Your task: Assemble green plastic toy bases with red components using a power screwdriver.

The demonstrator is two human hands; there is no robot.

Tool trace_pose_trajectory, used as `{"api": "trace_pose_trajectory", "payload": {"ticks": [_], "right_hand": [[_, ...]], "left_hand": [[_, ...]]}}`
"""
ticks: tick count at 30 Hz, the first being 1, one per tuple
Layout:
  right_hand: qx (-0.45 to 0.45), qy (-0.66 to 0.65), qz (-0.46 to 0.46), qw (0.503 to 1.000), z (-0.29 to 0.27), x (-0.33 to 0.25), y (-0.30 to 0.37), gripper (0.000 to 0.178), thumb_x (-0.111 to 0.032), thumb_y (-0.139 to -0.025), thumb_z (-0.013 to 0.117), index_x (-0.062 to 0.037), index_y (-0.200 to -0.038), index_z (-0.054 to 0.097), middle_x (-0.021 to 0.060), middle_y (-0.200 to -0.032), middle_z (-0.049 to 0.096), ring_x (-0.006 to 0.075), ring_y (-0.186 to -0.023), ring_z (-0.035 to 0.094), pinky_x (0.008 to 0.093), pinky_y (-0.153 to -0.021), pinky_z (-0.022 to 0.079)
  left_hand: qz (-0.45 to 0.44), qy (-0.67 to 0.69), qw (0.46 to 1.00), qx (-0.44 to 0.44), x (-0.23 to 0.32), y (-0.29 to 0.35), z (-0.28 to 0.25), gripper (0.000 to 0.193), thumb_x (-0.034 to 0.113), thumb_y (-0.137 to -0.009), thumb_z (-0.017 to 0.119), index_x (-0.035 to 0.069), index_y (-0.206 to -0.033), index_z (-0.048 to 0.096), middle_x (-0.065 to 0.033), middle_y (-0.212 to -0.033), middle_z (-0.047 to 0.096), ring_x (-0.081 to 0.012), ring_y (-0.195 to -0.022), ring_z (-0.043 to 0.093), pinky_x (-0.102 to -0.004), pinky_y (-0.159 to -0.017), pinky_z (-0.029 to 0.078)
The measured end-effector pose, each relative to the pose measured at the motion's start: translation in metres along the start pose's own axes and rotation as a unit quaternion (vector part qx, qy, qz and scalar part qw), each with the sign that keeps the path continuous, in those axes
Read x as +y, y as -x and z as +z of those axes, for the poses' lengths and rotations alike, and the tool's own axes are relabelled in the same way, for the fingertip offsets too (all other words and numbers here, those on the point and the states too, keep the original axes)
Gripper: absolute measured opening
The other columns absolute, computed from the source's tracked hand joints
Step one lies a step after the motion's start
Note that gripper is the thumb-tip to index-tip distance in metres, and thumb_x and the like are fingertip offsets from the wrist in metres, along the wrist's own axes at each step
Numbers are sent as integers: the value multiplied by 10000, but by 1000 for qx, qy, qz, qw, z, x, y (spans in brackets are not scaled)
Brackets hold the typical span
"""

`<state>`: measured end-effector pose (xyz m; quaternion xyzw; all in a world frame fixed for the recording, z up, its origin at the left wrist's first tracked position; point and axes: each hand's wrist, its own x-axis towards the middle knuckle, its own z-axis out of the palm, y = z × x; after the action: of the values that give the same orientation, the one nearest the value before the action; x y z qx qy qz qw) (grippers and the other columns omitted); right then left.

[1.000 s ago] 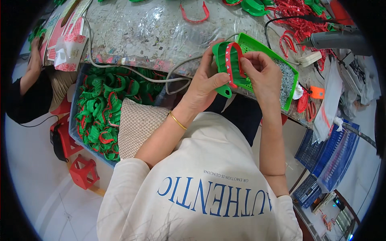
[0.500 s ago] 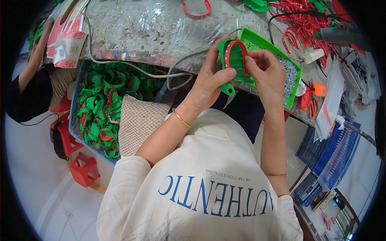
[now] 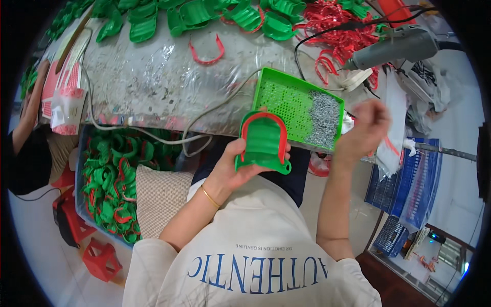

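In my left hand I hold a green plastic jaw-shaped piece, its curved inside facing up. A red U-shaped strip lines its rim, and a small green tab with a hole sticks out at the near right corner. My fingers are closed round its left side and underside. My right hand is off the piece, just right of a green tray; motion blurs its fingers. Small silvery metal parts, perhaps screws, lie heaped in the tray's right end.
A grey electric screwdriver hangs at the upper right beside a heap of red strips. Green pieces line the table's far side. A blue bin of green parts stands left. Another person's arm shows far left.
My right hand has let go of the red strip and moved right, past the tray. The jaw piece has turned to face upward in my left hand. The view has shifted, showing more of the table.
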<state>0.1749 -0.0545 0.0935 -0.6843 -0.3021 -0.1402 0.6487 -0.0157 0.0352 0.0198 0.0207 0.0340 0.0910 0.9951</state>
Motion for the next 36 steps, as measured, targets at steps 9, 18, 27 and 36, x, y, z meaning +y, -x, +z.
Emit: {"api": "trace_pose_trajectory", "payload": {"ticks": [9,18,27,36], "right_hand": [[-355,-104,67,927,1,-13,-135,567,-226,-890,604,26,-1344,379,119,-1223,518,223,-1118,528,343,-975,411],[-486,-347,112,794,15,-40,-87,435,-245,-815,687,-47,-1145,483,-16,-718,398,111,-678,481,322,-718,435],[-128,-208,52,968,62,2,-14,176,-35,-817,648,34,-954,562,58,-648,524,127,-546,494,279,-543,431],[-128,-212,101,963,79,37,7,171,-43,-845,622,33,-979,549,50,-651,560,113,-558,521,255,-552,433]], "left_hand": [[-102,-19,994,-18,-23,-7,-6,634,370,-861,586,-19,-1329,407,-252,-1237,535,-355,-1115,559,-469,-989,429],[-104,-18,994,-9,-29,1,-17,682,420,-835,605,6,-1337,403,-253,-1228,539,-355,-1099,567,-473,-967,444],[-114,-1,993,24,-34,9,-24,739,472,-813,614,-11,-1332,403,-265,-1244,518,-356,-1116,551,-457,-990,431],[-103,9,994,35,-32,9,-28,759,474,-814,609,-17,-1344,377,-285,-1253,500,-364,-1119,548,-460,-992,430]]}}
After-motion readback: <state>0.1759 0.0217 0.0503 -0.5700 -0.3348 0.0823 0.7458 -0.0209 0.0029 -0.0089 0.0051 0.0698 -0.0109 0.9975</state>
